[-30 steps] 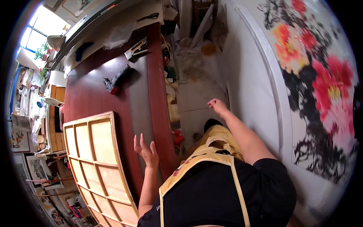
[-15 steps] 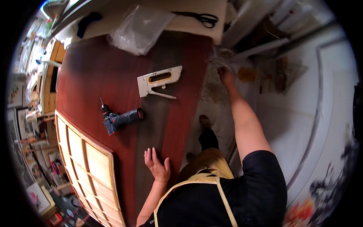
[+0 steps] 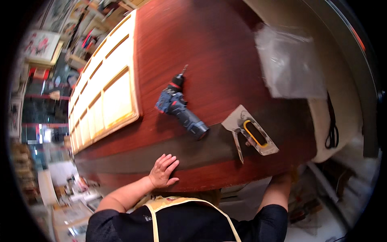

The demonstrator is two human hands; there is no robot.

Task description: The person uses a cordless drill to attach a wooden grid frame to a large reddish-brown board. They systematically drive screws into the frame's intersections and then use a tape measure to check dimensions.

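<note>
My left hand (image 3: 163, 172) rests at the near edge of a dark red wooden table (image 3: 209, 48), fingers stretched out, holding nothing. My right forearm (image 3: 277, 191) reaches down at the table's near right edge, with the hand and its fingers hidden by the tabletop. A cordless drill (image 3: 179, 107) with a bit in its chuck lies on its side beyond my left hand. To the right of it lies a metal staple gun (image 3: 252, 131) with a yellow-rimmed handle opening. Neither tool is touched by a hand.
A pale wooden lattice panel (image 3: 115, 84) lies at the table's left. A clear plastic bag (image 3: 288, 60) lies at the far right, close to black-handled scissors (image 3: 332, 135). Cluttered shelves and framed pictures (image 3: 42, 45) stand off to the left.
My view has swung round, so the table now lies across it. The right hand, visible earlier low beside the table, is now hidden by the edge. The left hand stays spread on the table.
</note>
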